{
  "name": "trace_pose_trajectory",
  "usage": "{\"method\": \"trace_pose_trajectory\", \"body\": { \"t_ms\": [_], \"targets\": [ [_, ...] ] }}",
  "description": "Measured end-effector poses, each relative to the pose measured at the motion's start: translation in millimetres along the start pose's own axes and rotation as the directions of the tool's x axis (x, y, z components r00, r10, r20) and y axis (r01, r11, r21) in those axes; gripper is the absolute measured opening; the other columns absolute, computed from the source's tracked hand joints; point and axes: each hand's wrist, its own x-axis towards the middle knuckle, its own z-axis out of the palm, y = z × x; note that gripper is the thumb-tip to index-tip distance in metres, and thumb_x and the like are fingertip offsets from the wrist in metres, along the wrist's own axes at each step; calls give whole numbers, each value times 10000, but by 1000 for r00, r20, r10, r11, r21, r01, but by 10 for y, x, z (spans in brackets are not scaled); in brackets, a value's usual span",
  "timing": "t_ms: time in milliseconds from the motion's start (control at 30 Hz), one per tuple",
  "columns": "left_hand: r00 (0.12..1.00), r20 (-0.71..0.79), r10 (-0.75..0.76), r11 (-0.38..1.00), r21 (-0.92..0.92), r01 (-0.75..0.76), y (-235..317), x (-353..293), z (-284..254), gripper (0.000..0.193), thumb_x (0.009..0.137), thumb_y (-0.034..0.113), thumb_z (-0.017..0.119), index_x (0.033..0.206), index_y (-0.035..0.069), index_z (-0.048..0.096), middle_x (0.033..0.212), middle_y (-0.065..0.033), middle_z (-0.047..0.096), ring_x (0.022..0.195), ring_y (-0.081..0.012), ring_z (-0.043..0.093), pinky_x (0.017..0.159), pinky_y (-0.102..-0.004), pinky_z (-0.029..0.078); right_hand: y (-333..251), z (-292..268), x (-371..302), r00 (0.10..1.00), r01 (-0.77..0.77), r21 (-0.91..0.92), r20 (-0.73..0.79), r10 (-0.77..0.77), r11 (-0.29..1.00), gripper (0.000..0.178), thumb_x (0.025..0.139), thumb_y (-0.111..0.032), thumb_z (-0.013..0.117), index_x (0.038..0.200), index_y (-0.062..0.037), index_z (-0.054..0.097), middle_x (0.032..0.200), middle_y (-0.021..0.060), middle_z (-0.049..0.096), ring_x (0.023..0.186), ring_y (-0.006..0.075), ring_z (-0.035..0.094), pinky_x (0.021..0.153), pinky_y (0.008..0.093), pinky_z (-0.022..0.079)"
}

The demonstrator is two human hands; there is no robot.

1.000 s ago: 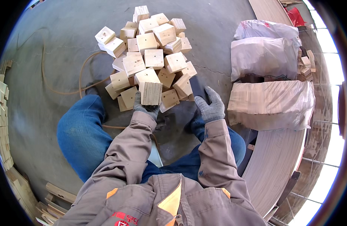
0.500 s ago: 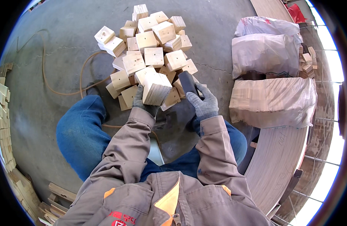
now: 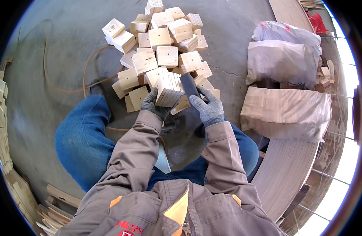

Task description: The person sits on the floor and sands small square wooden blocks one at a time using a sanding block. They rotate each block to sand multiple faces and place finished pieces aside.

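My left hand (image 3: 154, 105), in a grey knit glove, is closed round the lower left of a pale plywood block (image 3: 170, 93). The block is tilted, its striped layered side turned up. My gloved right hand (image 3: 209, 107) grips a dark, flat-sided sanding block (image 3: 190, 85), held upright-slanting beside the plywood block's right edge. Whether the two touch, I cannot tell. Just beyond both hands lies a heap of similar square wooden blocks (image 3: 159, 38), many with a small hole in the face.
Wrapped bundles (image 3: 285, 108) lie on the right, by a long stack of boards (image 3: 287, 173). A thin tan hose (image 3: 67, 91) curls over the concrete floor at left. Wood strips (image 3: 59, 196) lie at lower left. My bent legs (image 3: 84, 141) flank the work.
The plywood block has turned in my left hand, showing more of its layered side. My right hand has brought the dark sanding block left, closer to it. The whole view has shifted slightly.
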Motion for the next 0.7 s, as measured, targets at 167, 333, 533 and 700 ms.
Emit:
{"method": "trace_pose_trajectory", "body": {
  "t_ms": [167, 333, 533, 700],
  "targets": [
    [999, -14, 53, 998, 28, -52, -9, 55, -17, 520, 1011, 391, 549, 1431, 84, 546, 1403, -182, 599, 1219, -435, 603, 967, -639, 509, 20, 59, 88, 999, 1, 21, -32, -1, 1000, 499, 899, -190, 785, 1334, 6, 638, 1176, 128, 723, 1024, 179, 688, 910, 299, 557],
    [995, -28, 93, 994, 55, -91, -10, 79, -19, 536, 996, 393, 612, 1428, 82, 544, 1374, -184, 613, 1195, -423, 617, 935, -621, 538, -64, 114, 148, 996, -77, 57, -50, 80, 995, 496, 906, -195, 783, 1345, -15, 642, 1143, 115, 729, 959, 158, 693, 844, 284, 571],
    [991, -55, 126, 991, 62, -122, -14, 88, 16, 553, 980, 389, 651, 1423, 75, 544, 1357, -187, 618, 1177, -411, 627, 922, -613, 551, -90, 131, 182, 995, -72, 45, -62, 75, 996, 498, 906, -196, 786, 1355, -36, 641, 1102, 107, 734, 914, 150, 696, 800, 278, 576],
    [979, -98, 178, 982, 86, -170, -29, 85, 90, 558, 968, 394, 679, 1416, 86, 549, 1354, -179, 616, 1174, -403, 624, 928, -609, 550, -68, 134, 208, 997, -35, 33, -72, 37, 999, 505, 903, -198, 789, 1354, -28, 640, 1115, 116, 729, 936, 156, 695, 815, 284, 578]
  ]
}}
